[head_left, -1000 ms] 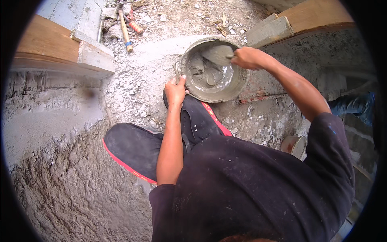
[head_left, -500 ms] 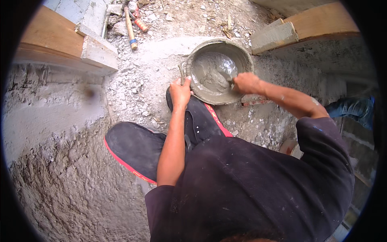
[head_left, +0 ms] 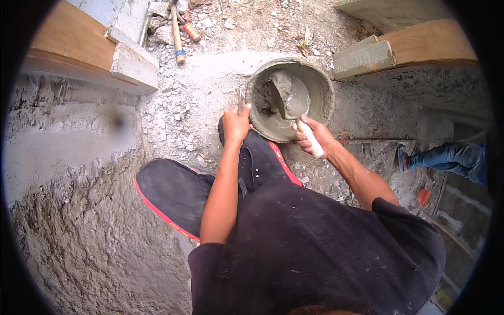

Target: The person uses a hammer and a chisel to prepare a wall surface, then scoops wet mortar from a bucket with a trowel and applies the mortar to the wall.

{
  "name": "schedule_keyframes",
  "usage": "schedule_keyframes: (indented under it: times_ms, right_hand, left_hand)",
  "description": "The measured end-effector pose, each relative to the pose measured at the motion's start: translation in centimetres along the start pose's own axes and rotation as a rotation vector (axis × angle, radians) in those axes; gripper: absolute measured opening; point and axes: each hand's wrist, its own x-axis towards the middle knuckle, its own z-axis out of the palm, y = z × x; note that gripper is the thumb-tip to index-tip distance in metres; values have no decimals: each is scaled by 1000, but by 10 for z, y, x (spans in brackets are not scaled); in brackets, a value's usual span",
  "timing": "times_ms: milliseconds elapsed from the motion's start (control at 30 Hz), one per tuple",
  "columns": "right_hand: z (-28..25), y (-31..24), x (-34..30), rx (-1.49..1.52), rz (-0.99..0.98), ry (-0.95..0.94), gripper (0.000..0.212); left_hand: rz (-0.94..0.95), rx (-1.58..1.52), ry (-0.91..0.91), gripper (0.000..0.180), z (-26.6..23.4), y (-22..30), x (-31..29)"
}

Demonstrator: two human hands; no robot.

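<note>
A round, mortar-crusted bucket (head_left: 329, 100) stands just beyond my shoes, with wet grey mortar (head_left: 300, 94) inside. My left hand (head_left: 236, 125) is closed at its left rim, and a thin greyish piece (head_left: 240, 100) sticks up beside the thumb; whether it belongs to the bucket, I cannot tell. At the near right rim, my right hand (head_left: 326, 140) grips the pale handle of a trowel (head_left: 312, 139). The trowel's blade reaches into the bucket, largely covered by a raised heap of mortar. A dark hollow shows left of that heap.
A hammer (head_left: 177, 34) and an orange-handled tool (head_left: 192, 32) lie on rubble at the far left. Boards jut in from the left (head_left: 79, 47) and right (head_left: 430, 44). Another person's jeans-clad leg (head_left: 451, 157) is at right. Black shoes (head_left: 176, 194) stand near the bucket.
My right hand has moved toward me and turned, bringing the trowel's handle into sight. Mortar is heaped up, leaving a hollow at left. More of the other person's leg shows.
</note>
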Motion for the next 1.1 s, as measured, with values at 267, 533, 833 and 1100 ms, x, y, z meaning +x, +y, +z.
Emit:
schedule_keyframes:
  times_ms: [267,533,833,1100]
  right_hand:
    - [-17,-56,8,-896,-1,407,39]
    - [22,-107,-37,-2492,-315,728,20]
    - [-28,-18,-8,-1572,-386,291,29]
    - [6,18,-29,-1008,-374,384,17]
  left_hand:
    - [311,517,186,68,-28,73,-54]
    - [507,925,498,51,-157,110,-173]
    - [583,1176,540,37,-166,79,-169]
    - [483,1044,200,24,-174,106,-179]
